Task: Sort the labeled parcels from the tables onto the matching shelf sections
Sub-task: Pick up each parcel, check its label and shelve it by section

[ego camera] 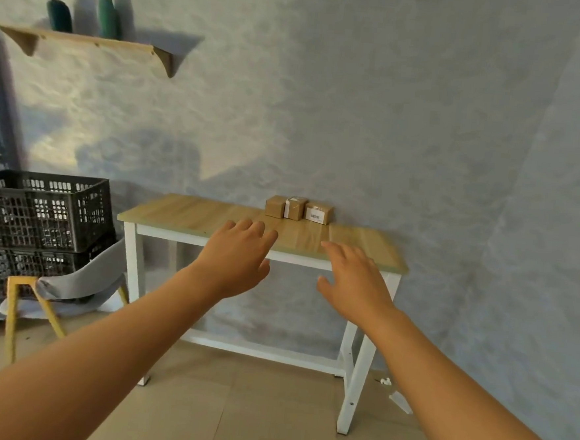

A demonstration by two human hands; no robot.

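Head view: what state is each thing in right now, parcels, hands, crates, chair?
Parcels: three in a row at the table's back edge, untouched.
Left hand: open, empty, reaching forward.
Right hand: open, empty, reaching forward.
Crates: two stacked.
Chair: tilted against the crates.

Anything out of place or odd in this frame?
One thing: a grey chair lies tipped against the stacked black crates, left of the table. The three parcels sit neatly by the wall.

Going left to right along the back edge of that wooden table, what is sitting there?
Three small cardboard parcels in a row: plain brown parcel → taped parcel → labelled parcel. Both hands hover short of them, holding nothing.
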